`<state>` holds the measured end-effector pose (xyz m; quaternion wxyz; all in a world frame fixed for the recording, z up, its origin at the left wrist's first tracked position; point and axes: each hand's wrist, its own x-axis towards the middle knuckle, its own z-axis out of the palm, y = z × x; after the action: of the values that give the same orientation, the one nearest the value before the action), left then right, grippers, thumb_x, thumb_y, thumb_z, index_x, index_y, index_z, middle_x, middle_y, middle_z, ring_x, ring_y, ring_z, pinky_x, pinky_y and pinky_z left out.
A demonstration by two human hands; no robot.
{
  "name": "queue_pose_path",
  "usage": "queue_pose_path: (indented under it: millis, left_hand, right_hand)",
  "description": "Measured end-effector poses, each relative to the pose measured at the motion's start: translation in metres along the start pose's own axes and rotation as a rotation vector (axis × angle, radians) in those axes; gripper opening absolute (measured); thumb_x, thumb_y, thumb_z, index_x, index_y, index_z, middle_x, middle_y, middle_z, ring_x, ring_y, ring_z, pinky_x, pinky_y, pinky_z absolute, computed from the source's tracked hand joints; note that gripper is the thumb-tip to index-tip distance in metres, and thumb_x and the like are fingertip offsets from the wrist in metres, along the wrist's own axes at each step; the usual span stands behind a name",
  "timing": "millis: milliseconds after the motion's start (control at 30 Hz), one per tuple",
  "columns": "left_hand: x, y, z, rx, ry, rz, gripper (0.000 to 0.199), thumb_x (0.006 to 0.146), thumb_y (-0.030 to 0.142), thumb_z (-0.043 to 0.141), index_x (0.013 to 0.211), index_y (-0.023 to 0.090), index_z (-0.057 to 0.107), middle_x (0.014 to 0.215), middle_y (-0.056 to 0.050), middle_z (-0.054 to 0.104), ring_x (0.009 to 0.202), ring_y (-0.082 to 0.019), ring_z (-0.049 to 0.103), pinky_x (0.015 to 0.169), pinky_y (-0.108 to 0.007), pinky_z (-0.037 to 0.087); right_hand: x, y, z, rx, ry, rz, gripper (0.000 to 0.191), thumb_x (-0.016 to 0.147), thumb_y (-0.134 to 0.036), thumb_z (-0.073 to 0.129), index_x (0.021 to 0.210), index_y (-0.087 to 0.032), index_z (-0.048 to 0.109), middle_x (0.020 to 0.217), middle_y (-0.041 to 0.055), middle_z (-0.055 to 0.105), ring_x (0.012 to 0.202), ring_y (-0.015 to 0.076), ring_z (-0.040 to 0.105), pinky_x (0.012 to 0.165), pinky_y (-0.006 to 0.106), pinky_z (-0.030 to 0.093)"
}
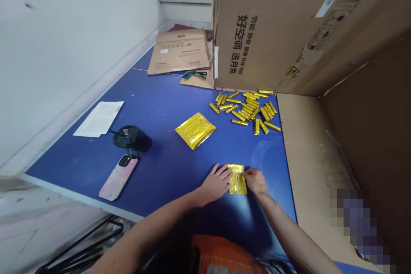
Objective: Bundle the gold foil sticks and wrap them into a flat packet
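A shiny gold foil sheet [236,168] lies flat on the blue table in front of me, with a pale strip down its middle. Spread out with fingers apart, my left hand [217,183] presses on the left edge of this sheet. At the sheet's right edge, my right hand [256,180] has its fingers pinched together; whether the foil is between them is hidden by the fingers. Farther off lies a stack of gold foil sheets [195,130]. Many small gold foil rolls [245,109] are heaped toward the back right.
On the left are a dark tumbler with a straw [132,138], a pink phone [118,177] and white paper [99,118]. Flattened cardboard [180,51] and a green cord [194,75] lie at the back. A large cardboard box [272,30] walls off the back right.
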<state>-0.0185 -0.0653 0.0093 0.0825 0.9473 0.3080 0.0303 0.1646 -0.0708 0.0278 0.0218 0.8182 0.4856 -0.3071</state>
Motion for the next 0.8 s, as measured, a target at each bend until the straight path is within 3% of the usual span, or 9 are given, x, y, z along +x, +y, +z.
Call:
queue_pose_path:
  millis: [133,233,300,367,400,467,567,667,800]
  left_hand:
    - [0.0,0.009,0.005,0.031,0.022,-0.05,0.043,0.089,0.037,0.028,0.123,0.015,0.043,0.13,-0.006,0.043,0.127,-0.02,0.023,0.102,-0.043,0.017]
    - [0.0,0.011,0.006,0.023,0.026,-0.035,0.045,0.089,0.037,0.026,0.124,0.013,0.042,0.131,-0.007,0.042,0.127,-0.02,0.022,0.103,-0.043,0.015]
    - [0.0,0.011,0.006,0.013,0.016,-0.021,0.044,0.089,0.036,0.026,0.123,0.014,0.044,0.13,-0.008,0.042,0.127,-0.02,0.023,0.103,-0.044,0.014]
    - [0.0,0.01,0.006,0.01,0.001,-0.006,0.042,0.09,0.035,0.026,0.121,0.015,0.046,0.129,-0.009,0.043,0.126,-0.021,0.024,0.103,-0.045,0.013]
    - [0.0,0.01,0.006,0.01,-0.003,-0.002,0.042,0.09,0.034,0.025,0.122,0.016,0.045,0.129,-0.009,0.043,0.127,-0.021,0.024,0.103,-0.046,0.012]
    - [-0.001,0.009,0.005,0.006,-0.004,-0.006,0.044,0.09,0.035,0.023,0.124,0.014,0.042,0.13,-0.01,0.042,0.127,-0.021,0.024,0.103,-0.045,0.013]
    - [-0.004,0.007,0.002,-0.003,-0.01,-0.01,0.046,0.09,0.036,0.023,0.128,0.012,0.036,0.133,-0.009,0.039,0.127,-0.019,0.023,0.103,-0.043,0.014]
    - [-0.005,0.004,0.001,-0.008,-0.028,0.013,0.043,0.09,0.031,0.023,0.127,0.014,0.036,0.133,-0.008,0.038,0.128,-0.017,0.022,0.103,-0.041,0.013]
    - [-0.005,0.002,-0.001,-0.051,-0.033,-0.015,0.037,0.089,0.026,0.027,0.123,0.016,0.039,0.131,-0.005,0.041,0.127,-0.015,0.023,0.104,-0.038,0.013]
  right_hand:
    - [-0.01,-0.002,-0.007,-0.049,0.04,-0.022,0.024,0.077,-0.032,0.044,0.078,-0.019,0.063,0.074,0.0072,0.068,0.068,0.0198,0.063,0.057,0.026,0.044]
    - [-0.022,-0.008,-0.01,-0.083,0.106,-0.116,0.03,0.082,-0.029,0.036,0.097,-0.018,0.06,0.096,0.0116,0.066,0.088,0.0229,0.061,0.076,0.035,0.043]
    - [-0.031,-0.012,-0.006,-0.096,0.13,-0.265,0.034,0.085,-0.027,0.032,0.11,-0.021,0.055,0.117,0.0085,0.057,0.109,0.0202,0.05,0.094,0.036,0.031]
    - [-0.037,-0.011,0.004,-0.131,0.139,-0.522,0.039,0.086,-0.029,0.032,0.121,-0.022,0.048,0.13,0.0066,0.045,0.123,0.0188,0.034,0.103,0.038,0.017]
    - [-0.038,-0.008,0.009,-0.157,0.145,-0.628,0.042,0.086,-0.031,0.032,0.124,-0.02,0.044,0.133,0.008,0.041,0.126,0.0203,0.029,0.104,0.042,0.013]
    - [-0.038,0.004,0.019,-0.196,0.152,-0.658,0.047,0.086,-0.035,0.032,0.129,-0.017,0.038,0.137,0.011,0.034,0.127,0.0232,0.025,0.103,0.049,0.012]
    - [-0.032,0.029,0.025,-0.245,0.118,-0.718,0.051,0.087,-0.035,0.031,0.133,-0.016,0.029,0.141,0.0095,0.024,0.129,0.022,0.019,0.103,0.052,0.009]
    - [-0.025,0.048,0.022,-0.26,0.119,-0.741,0.047,0.088,-0.029,0.028,0.134,-0.02,0.028,0.14,0.0058,0.026,0.13,0.0207,0.018,0.102,0.053,0.008]
    - [-0.02,0.055,0.016,-0.237,0.115,-0.75,0.046,0.085,-0.018,0.029,0.13,-0.025,0.034,0.138,0.0048,0.033,0.129,0.0204,0.02,0.101,0.055,0.01]
